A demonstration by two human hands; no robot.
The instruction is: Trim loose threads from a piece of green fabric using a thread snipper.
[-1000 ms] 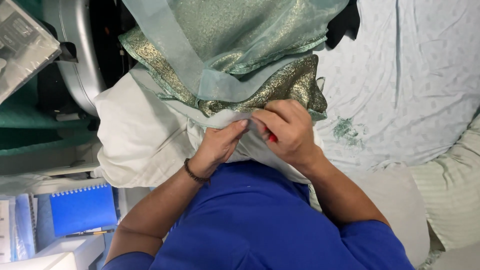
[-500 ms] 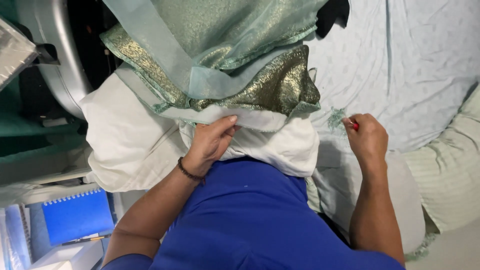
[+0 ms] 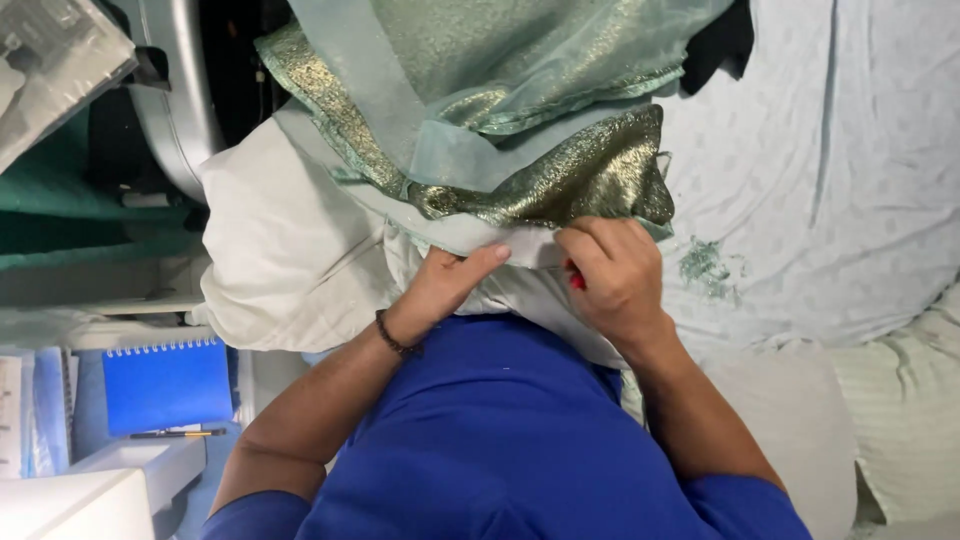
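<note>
Green-gold fabric (image 3: 560, 180) lies over white cloth (image 3: 290, 250); your left hand (image 3: 450, 285) pins its pale edge flat. Your right hand (image 3: 615, 275), fingers curled, pinches the hem beside a small red tool (image 3: 576, 282), possibly a seam ripper.

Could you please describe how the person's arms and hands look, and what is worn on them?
Both forearms are bare below short, bright blue sleeves. The left hand has a thin dark beaded bracelet around the wrist. The right hand shows no bracelet, ring or glove. No watch is visible on either wrist.
</note>
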